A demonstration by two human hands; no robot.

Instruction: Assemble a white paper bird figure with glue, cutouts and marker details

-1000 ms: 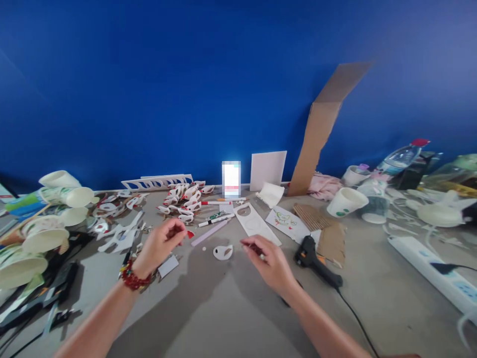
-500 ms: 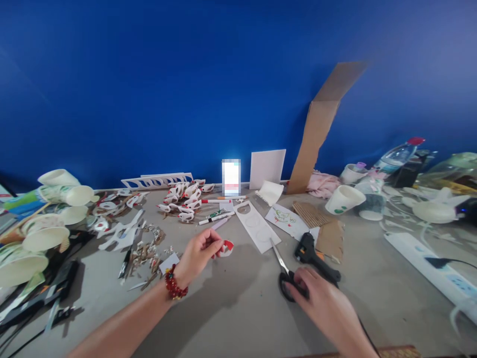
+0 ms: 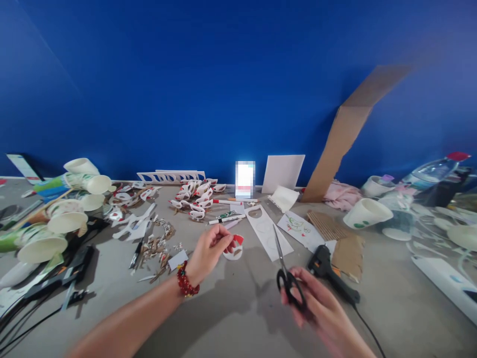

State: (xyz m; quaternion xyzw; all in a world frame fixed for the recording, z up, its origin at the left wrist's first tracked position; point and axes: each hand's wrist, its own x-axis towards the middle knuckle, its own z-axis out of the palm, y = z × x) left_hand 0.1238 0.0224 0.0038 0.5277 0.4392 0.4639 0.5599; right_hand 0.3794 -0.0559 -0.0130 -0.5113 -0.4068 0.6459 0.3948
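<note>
My left hand (image 3: 212,251), a red beaded bracelet (image 3: 186,281) on its wrist, pinches a small red-and-white paper cutout (image 3: 234,252) just above the table. Black-handled scissors (image 3: 278,244) are in my right hand (image 3: 316,303), blades closed and pointing up and away from me. Behind the blade tips lies a white card strip (image 3: 264,226) with a round hole and drawn circles. A black glue gun (image 3: 328,271) rests to the right of the scissors.
White-and-red bird-like cutouts (image 3: 199,194) are piled at the back, with markers (image 3: 227,220) in front. Paper scraps (image 3: 160,243) and paper cups (image 3: 48,243) cover the left. Cardboard (image 3: 346,256), a white cup (image 3: 367,214) and a power strip (image 3: 439,283) are on the right.
My right hand has lifted the scissors off the table. My left hand still pinches the paper cutout, and the view has turned slightly left.
</note>
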